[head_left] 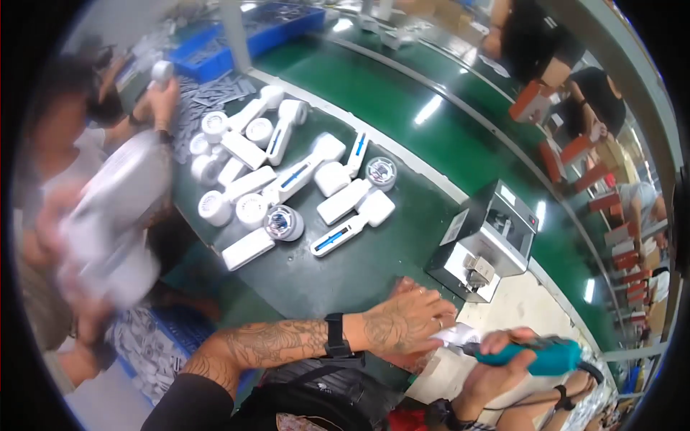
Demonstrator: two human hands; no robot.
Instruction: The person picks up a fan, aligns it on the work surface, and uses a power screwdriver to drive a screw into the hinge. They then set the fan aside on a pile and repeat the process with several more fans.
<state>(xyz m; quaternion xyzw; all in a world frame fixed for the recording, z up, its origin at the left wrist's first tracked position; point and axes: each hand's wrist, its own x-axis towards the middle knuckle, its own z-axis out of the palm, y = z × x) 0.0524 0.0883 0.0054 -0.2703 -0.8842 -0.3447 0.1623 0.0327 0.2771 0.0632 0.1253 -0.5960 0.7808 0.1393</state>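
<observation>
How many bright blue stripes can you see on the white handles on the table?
4: the back-left stripe, the back-right stripe, the middle stripe and the front stripe, nearest the left hand. More may be hidden on sides turned away.

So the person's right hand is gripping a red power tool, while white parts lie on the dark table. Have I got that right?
Not quite: the head view shows that the power tool in the right hand is teal, not red. White parts do lie on the dark table.
</observation>
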